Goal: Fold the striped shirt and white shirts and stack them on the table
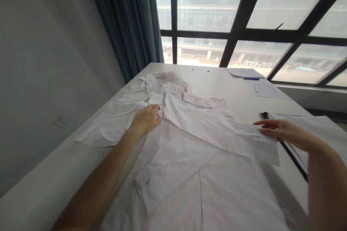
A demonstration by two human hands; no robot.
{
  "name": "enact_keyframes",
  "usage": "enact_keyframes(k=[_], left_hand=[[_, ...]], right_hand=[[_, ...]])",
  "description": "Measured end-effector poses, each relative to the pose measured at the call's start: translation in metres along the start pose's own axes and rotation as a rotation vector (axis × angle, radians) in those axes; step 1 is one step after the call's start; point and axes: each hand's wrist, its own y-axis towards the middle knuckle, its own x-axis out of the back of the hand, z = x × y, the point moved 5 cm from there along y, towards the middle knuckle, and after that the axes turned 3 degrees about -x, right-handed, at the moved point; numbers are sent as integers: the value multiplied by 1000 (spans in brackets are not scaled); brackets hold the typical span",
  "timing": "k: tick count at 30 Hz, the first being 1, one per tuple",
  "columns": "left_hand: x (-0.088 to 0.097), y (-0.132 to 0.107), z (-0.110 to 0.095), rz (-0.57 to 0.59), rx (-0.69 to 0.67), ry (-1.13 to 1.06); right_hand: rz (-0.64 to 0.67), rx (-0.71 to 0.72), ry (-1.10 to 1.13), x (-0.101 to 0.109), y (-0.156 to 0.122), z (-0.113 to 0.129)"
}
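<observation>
A white long-sleeved shirt [195, 158] is spread on a white table [238, 94], directly below both hands and extending between them. The left hand [146, 120] is held low at the end of a forearm angled in from the lower left. Its fingers [154, 110] are curled downward, and the cloth beside the collar [203, 100] is gathered beneath them, so the shirt appears to be held, though the firmness of the grip cannot be told.

The right hand [284, 133] is extended from the right with the palm turned down. Its fingers [264, 124] are straight, slightly parted and closed on nothing. It is positioned at the edge of a sleeve [260, 144], but whether the cloth is touched cannot be told.

A folded cuff [146, 182] is laid below the left hand, and a crumpled bunch of shirt [159, 83] lies beyond it. A sheet of paper [311, 133] is placed beneath and to the right of the right hand, with a black-handled tool [264, 115] just beyond the fingers. Further papers [245, 73] and a blue pen [251, 78] are placed well beyond the right hand.
</observation>
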Motion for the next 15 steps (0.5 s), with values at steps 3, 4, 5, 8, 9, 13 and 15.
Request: enact_keyframes(k=[3,4,5,8,9,13,15], left_hand=[[-7,-1,-13,-29,-87,7],[-10,-2,-17,-39,-103,22],[-13,-2,-19,-45,-112,39],[-21,-2,-19,-47,-118,58],[-22,-1,-17,-52,-115,51],[-20,1,0,-96,-16,30],[-17,2,11,-110,98,17]], right_hand=[[179,-112,1,-14,4,-7],[178,-128,-18,-18,7,-8],[173,-135,-44,-21,10,-10],[157,-103,-122,-34,21,-14],[158,-89,-139,-38,24,-15],[229,-107,-138,-48,24,-15],[303,-88,-114,-46,16,-8]])
